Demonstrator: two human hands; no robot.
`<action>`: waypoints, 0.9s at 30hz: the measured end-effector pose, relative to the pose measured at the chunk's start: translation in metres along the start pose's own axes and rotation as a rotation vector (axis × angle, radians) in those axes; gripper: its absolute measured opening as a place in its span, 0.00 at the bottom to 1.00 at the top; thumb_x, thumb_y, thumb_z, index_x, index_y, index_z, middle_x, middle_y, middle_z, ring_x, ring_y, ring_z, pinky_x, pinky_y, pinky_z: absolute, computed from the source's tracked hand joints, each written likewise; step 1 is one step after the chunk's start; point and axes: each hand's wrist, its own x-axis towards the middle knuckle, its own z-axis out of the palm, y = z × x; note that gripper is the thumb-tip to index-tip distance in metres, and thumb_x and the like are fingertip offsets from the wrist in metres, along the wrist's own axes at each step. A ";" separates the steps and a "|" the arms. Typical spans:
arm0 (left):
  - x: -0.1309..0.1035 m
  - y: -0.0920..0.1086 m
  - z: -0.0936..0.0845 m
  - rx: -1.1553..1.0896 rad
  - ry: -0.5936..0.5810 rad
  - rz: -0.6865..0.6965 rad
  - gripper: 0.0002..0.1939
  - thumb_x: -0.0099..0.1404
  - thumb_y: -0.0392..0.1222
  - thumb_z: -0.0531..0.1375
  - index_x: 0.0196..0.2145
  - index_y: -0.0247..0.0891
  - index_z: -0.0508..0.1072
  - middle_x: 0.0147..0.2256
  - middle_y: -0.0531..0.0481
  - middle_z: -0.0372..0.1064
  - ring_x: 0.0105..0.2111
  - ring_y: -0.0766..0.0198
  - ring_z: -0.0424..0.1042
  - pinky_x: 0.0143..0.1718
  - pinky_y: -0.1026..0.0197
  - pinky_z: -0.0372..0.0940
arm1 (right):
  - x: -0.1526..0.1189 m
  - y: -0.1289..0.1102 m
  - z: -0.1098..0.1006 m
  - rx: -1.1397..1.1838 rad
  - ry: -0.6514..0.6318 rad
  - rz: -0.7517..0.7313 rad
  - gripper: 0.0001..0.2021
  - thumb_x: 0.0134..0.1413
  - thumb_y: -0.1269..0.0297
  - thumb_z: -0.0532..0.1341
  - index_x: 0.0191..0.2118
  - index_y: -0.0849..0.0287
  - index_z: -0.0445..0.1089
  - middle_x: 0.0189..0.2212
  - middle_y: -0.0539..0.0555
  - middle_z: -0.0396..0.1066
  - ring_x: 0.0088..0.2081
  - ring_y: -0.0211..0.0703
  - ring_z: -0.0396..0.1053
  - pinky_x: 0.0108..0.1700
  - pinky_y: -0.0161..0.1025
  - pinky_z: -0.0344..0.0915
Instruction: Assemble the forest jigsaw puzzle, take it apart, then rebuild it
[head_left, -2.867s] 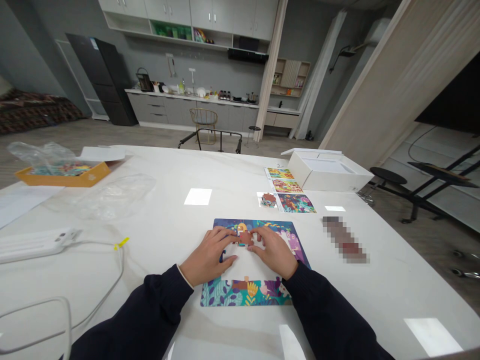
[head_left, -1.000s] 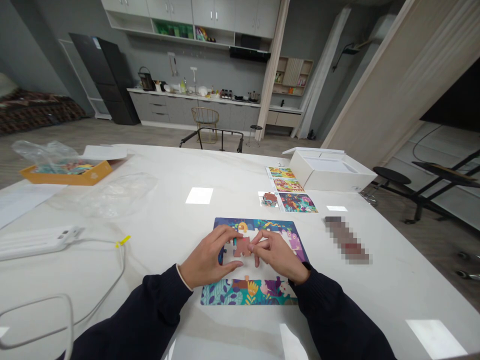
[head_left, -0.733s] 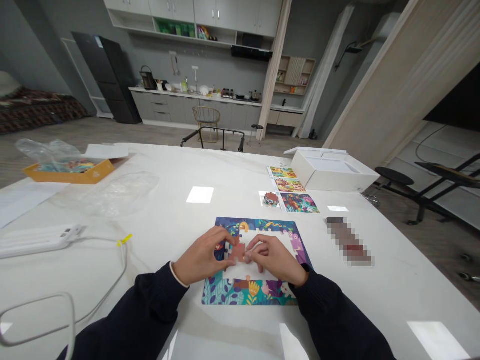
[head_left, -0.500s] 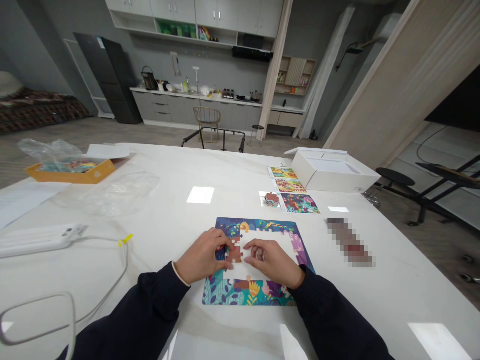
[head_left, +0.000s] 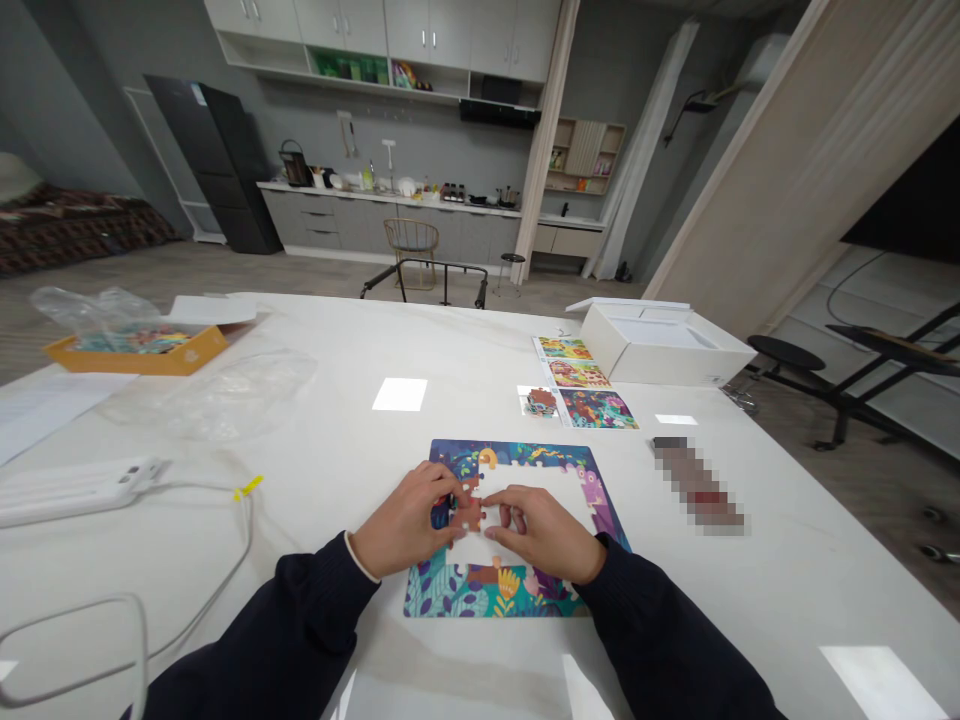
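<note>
A colourful jigsaw puzzle (head_left: pixel 450 590) lies flat on the white table, its border filled and a white area in its middle. My left hand (head_left: pixel 412 513) is over the left side of the puzzle, thumb and fingers pinched around a reddish-brown puzzle piece (head_left: pixel 469 514). From the right, my right hand (head_left: pixel 541 530) reaches in with its index fingertip at the same piece's right edge. Its thumb is lower, apart from the index finger, and the other fingers are curled.
Beyond the puzzle lie a small stack of pieces (head_left: pixel 541 402) and picture sheets (head_left: pixel 598 408), with a white box (head_left: pixel 667 345) behind. An orange box (head_left: pixel 142 358), plastic bag (head_left: pixel 240 390) and white power strip (head_left: pixel 75 490) with a cable are at left. A blurred object (head_left: pixel 697 482) lies right.
My right index finger has moved left and now meets the brown piece. My left fingers have shifted slightly over it. The view has tilted a little.
</note>
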 end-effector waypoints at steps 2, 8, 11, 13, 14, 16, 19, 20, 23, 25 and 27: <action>0.000 0.000 0.001 -0.003 0.018 -0.006 0.14 0.54 0.31 0.71 0.36 0.42 0.76 0.41 0.49 0.72 0.43 0.54 0.70 0.47 0.52 0.67 | 0.000 0.000 0.000 -0.002 0.001 0.009 0.16 0.58 0.65 0.67 0.52 0.56 0.79 0.32 0.51 0.73 0.28 0.39 0.65 0.35 0.37 0.63; 0.002 -0.006 0.004 0.030 0.016 -0.039 0.15 0.53 0.32 0.75 0.37 0.42 0.78 0.41 0.48 0.72 0.44 0.53 0.70 0.47 0.51 0.67 | 0.000 -0.001 -0.001 0.005 -0.004 0.023 0.15 0.57 0.66 0.67 0.50 0.56 0.79 0.32 0.50 0.73 0.27 0.38 0.64 0.36 0.37 0.63; 0.002 -0.007 0.004 0.026 0.010 -0.040 0.14 0.54 0.32 0.74 0.37 0.42 0.79 0.42 0.48 0.73 0.45 0.53 0.70 0.48 0.50 0.67 | 0.001 -0.001 -0.001 0.005 -0.002 0.026 0.14 0.57 0.66 0.67 0.50 0.57 0.79 0.32 0.50 0.72 0.27 0.38 0.64 0.36 0.37 0.63; 0.002 -0.007 0.003 0.020 0.014 -0.027 0.13 0.56 0.32 0.73 0.38 0.43 0.79 0.42 0.48 0.73 0.45 0.53 0.70 0.48 0.50 0.68 | 0.000 -0.001 -0.001 0.007 -0.005 0.027 0.14 0.57 0.66 0.67 0.50 0.56 0.79 0.31 0.50 0.72 0.27 0.38 0.64 0.36 0.36 0.63; 0.002 -0.007 0.003 0.018 0.016 -0.022 0.12 0.57 0.32 0.73 0.38 0.43 0.80 0.42 0.48 0.73 0.45 0.53 0.70 0.48 0.50 0.68 | 0.000 -0.001 0.000 0.007 -0.007 0.027 0.14 0.57 0.66 0.67 0.50 0.56 0.79 0.31 0.50 0.72 0.27 0.38 0.65 0.36 0.36 0.63; 0.002 -0.007 0.003 0.016 0.016 -0.014 0.12 0.58 0.32 0.72 0.39 0.43 0.80 0.42 0.48 0.72 0.45 0.53 0.70 0.49 0.50 0.68 | 0.000 -0.002 -0.001 0.003 -0.009 0.024 0.15 0.57 0.66 0.67 0.50 0.55 0.79 0.31 0.50 0.72 0.27 0.38 0.64 0.36 0.36 0.63; 0.002 -0.007 0.002 0.026 0.013 -0.008 0.11 0.58 0.33 0.71 0.39 0.43 0.80 0.42 0.47 0.72 0.44 0.53 0.70 0.49 0.50 0.68 | -0.001 -0.003 -0.002 -0.014 -0.023 0.013 0.14 0.58 0.65 0.66 0.50 0.54 0.79 0.31 0.49 0.71 0.27 0.38 0.64 0.36 0.36 0.62; 0.002 -0.007 0.002 0.030 0.012 -0.001 0.10 0.59 0.33 0.71 0.39 0.43 0.81 0.41 0.47 0.72 0.44 0.53 0.70 0.48 0.49 0.69 | -0.001 -0.003 -0.002 -0.021 -0.030 0.009 0.13 0.59 0.65 0.66 0.50 0.54 0.79 0.31 0.49 0.70 0.27 0.38 0.64 0.36 0.36 0.62; 0.002 -0.006 0.000 0.042 0.003 0.023 0.09 0.60 0.35 0.71 0.39 0.43 0.82 0.41 0.46 0.72 0.44 0.53 0.70 0.49 0.49 0.69 | -0.002 -0.003 -0.003 -0.039 -0.048 -0.001 0.12 0.59 0.64 0.66 0.48 0.55 0.79 0.31 0.49 0.70 0.27 0.38 0.63 0.36 0.36 0.61; 0.002 -0.006 -0.001 0.054 -0.009 0.032 0.09 0.60 0.35 0.71 0.39 0.44 0.82 0.41 0.46 0.72 0.45 0.52 0.70 0.49 0.48 0.69 | -0.002 -0.003 -0.004 -0.047 -0.053 -0.006 0.11 0.59 0.64 0.66 0.48 0.55 0.79 0.31 0.49 0.69 0.27 0.38 0.63 0.37 0.36 0.61; 0.001 -0.006 -0.002 0.066 -0.019 0.032 0.09 0.61 0.36 0.71 0.40 0.44 0.82 0.42 0.46 0.72 0.46 0.52 0.70 0.50 0.48 0.69 | -0.002 -0.002 -0.004 -0.048 -0.056 -0.009 0.11 0.59 0.63 0.66 0.48 0.55 0.79 0.31 0.49 0.69 0.28 0.38 0.63 0.37 0.36 0.61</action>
